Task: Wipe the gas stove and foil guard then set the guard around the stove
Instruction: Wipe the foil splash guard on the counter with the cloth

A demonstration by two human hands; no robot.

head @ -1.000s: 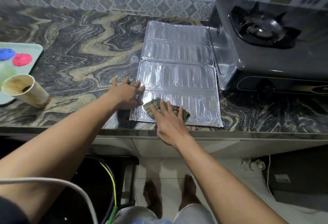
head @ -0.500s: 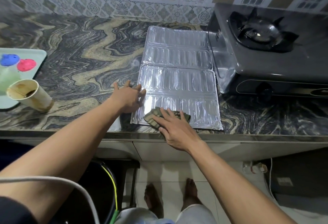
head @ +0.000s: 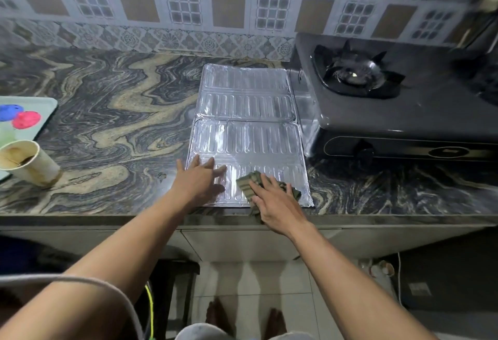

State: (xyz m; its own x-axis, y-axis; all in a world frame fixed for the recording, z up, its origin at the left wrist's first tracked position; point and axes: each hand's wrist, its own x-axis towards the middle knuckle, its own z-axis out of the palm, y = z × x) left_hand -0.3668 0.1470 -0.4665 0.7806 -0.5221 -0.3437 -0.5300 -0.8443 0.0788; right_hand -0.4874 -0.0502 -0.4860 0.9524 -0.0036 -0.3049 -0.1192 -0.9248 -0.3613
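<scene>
While left hand (head: 200,182) pins the ribbed silver foil guard (head: 248,135) flat-fingered at the desk (head: 107,129) front edge, right hand (head: 275,199) presses green striped cloth (head: 245,181) open-palmed; wipe lightly along ribs.

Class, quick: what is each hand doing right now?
Left hand: open, flat on the guard.
Right hand: open, pressing the cloth on the guard.

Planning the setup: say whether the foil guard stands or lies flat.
Flat: the foil guard lies spread on the counter beside the stove.
</scene>
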